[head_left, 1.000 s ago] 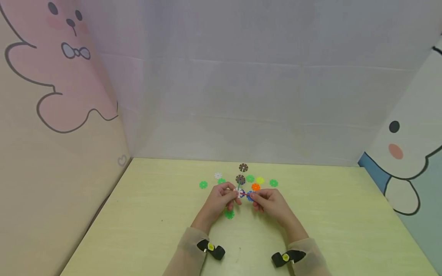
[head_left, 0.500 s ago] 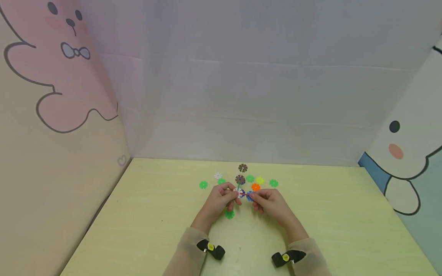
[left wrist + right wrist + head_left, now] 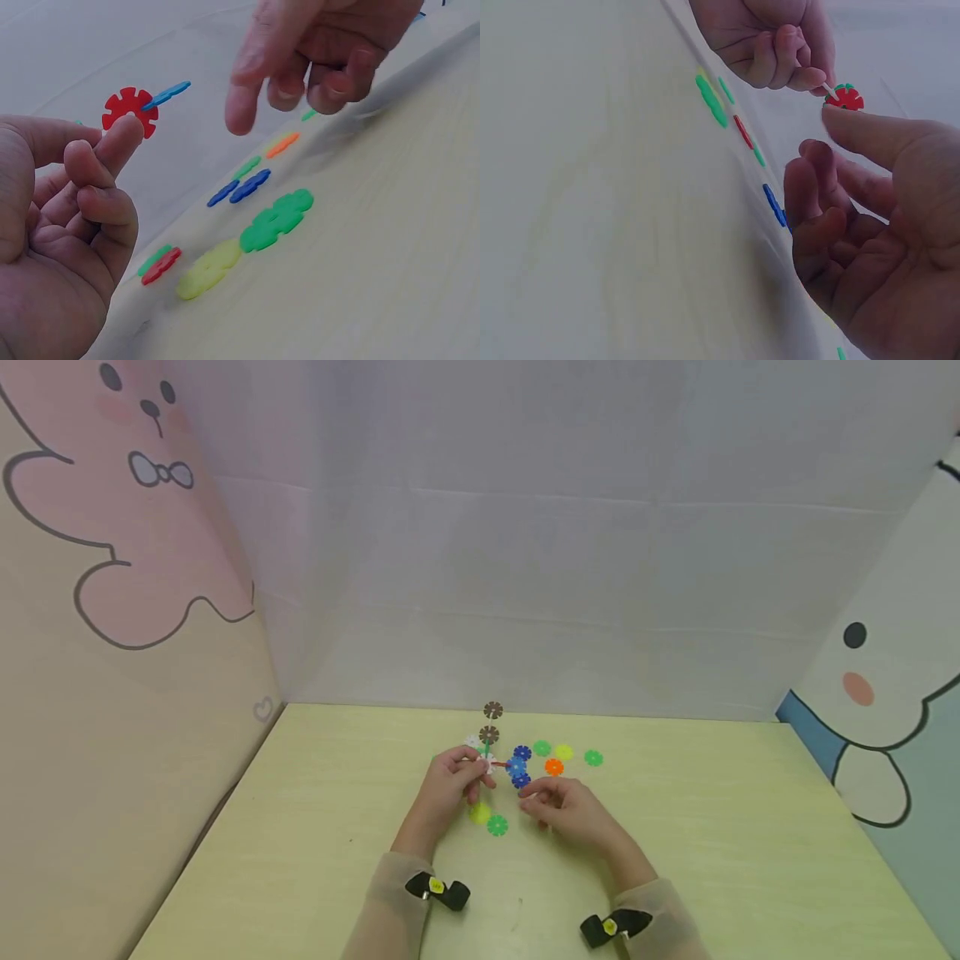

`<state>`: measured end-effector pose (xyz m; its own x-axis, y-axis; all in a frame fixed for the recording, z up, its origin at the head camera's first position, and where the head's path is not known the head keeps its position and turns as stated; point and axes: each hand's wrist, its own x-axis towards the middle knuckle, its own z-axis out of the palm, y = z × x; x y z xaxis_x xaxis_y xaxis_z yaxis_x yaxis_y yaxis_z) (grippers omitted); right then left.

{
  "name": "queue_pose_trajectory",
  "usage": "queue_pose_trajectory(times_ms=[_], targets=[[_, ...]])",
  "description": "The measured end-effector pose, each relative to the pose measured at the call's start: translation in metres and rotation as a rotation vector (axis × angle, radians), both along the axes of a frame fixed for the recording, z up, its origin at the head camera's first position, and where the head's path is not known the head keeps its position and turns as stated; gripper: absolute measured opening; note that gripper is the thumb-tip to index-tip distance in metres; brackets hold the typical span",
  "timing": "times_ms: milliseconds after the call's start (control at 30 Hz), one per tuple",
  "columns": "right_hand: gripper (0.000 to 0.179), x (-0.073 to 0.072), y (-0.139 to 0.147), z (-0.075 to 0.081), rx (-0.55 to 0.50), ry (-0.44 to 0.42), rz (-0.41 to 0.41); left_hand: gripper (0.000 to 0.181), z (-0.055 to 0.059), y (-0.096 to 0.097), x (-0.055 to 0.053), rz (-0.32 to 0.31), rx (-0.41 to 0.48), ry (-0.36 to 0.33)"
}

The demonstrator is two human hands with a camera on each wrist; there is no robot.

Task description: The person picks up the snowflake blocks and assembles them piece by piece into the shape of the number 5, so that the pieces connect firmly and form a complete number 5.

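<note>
My left hand [image 3: 446, 785] pinches a white notched snowflake disc [image 3: 490, 763] between thumb and fingers, held above the table. Joined to it is a chain: a green disc seen edge-on and two brown discs [image 3: 489, 735] reach away from me. To the right of the white disc comes a red disc [image 3: 124, 109], with a light blue disc [image 3: 166, 95] slotted into its edge. My right hand [image 3: 566, 810] hovers just right of the light blue disc, fingers loosely bent, nothing between them. Two dark blue discs [image 3: 522, 752] lie on the table behind the chain.
Loose discs lie about: an orange disc [image 3: 554, 767], a yellow disc [image 3: 564, 752] and green ones to the right, another yellow disc [image 3: 480, 813] and a green disc [image 3: 497, 825] nearer me. A red disc [image 3: 161, 266] lies by the left hand. A white curtain [image 3: 480, 568] hangs behind the table.
The right hand has let go of the light blue disc and drawn slightly back. The left hand has moved left with the joined discs, uncovering the dark blue discs and a yellow one.
</note>
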<state>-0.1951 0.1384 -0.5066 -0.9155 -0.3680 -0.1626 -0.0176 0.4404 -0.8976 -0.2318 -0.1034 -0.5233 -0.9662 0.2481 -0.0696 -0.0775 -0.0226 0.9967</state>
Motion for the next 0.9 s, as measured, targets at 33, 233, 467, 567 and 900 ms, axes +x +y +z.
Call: queue_pose_trajectory(times_ms=[33, 233, 467, 567, 900], targets=[[0.032, 0.001, -0.003, -0.001, 0.019, 0.011, 0.028, 0.017, 0.0, -0.004, -0.001, 0.015, -0.001, 0.006], [0.035, 0.008, -0.016, -0.005, 0.03, 0.024, 0.132, 0.016, -0.001, -0.021, -0.005, 0.055, -0.019, -0.002], [0.043, 0.01, -0.024, -0.011, 0.062, 0.043, 0.158, 0.015, 0.0, -0.025, -0.005, 0.039, -0.005, -0.04], [0.04, 0.01, -0.025, -0.014, 0.089, 0.062, 0.163, 0.014, 0.0, -0.024, -0.004, 0.028, 0.002, -0.039], [0.027, 0.01, -0.024, -0.011, 0.138, 0.092, 0.143, 0.016, -0.002, -0.023, -0.004, 0.023, 0.011, -0.053]])
